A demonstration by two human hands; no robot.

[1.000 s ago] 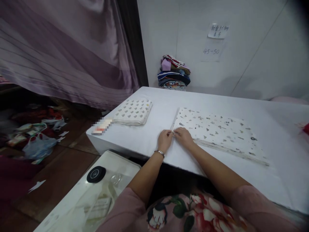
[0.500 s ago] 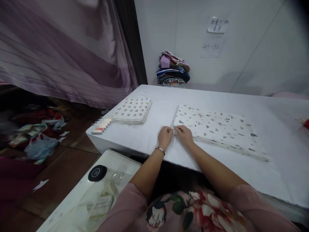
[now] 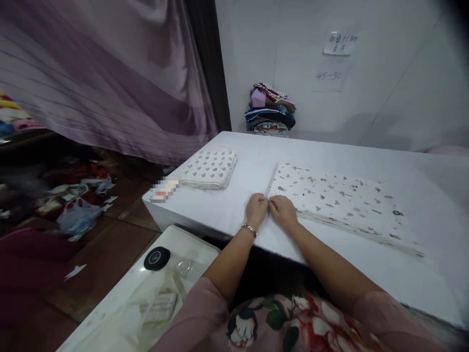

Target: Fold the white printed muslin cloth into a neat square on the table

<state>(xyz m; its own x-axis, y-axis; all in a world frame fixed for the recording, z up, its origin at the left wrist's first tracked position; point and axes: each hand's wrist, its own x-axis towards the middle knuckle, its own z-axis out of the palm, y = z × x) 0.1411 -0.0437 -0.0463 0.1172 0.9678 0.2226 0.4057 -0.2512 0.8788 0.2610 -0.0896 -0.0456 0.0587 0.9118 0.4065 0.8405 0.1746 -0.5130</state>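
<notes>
Near the bench's [image 3: 252, 152] front edge, the left hand [image 3: 257, 210] and right hand [image 3: 284, 211] pinch the long cloth's [image 3: 340, 200] near left corner between their fingers. An uneven tug could skew its layers. Counted: one long cloth, one small cloth [image 3: 209, 169] by the left edge, one clothes pile [image 3: 270, 116] at the far edge.

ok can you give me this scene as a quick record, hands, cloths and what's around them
left hand: fingers bent, at the near left corner of the long patterned cloth; exact grip unclear
right hand: beside the left, at the same corner; exact grip unclear
long patterned cloth: layered, lying flat on the white table
other cloth: smaller folded one, further left
behind table: fabric stack
wall: two paper notes
</notes>
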